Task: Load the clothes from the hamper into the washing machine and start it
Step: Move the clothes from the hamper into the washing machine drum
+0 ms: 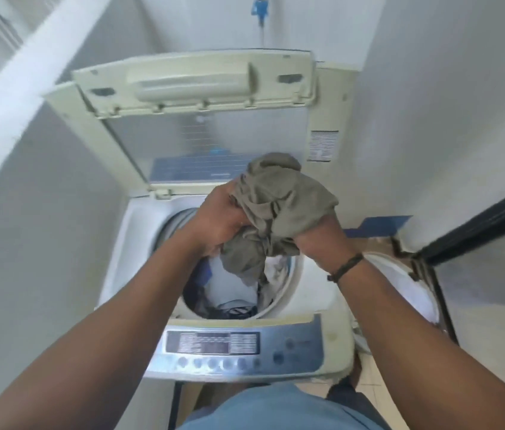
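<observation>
A top-loading washing machine (316, 283) stands in front of me with its lid (195, 85) folded up and back. Its drum (232, 293) holds several white, blue and dark clothes. Above the drum opening I hold a crumpled olive-grey garment (279, 209). My left hand (220, 221) grips its left side and my right hand (319, 237) grips it from the right, fingers buried in the cloth. The garment's lower end hangs down into the drum mouth. The control panel (232, 349) with its row of buttons lies at the near edge.
A white hamper (406, 283) in a dark frame stands right of the machine. White walls close in on both sides. A black bar (474, 225) runs diagonally at the right. A blue tap (259, 7) hangs on the back wall.
</observation>
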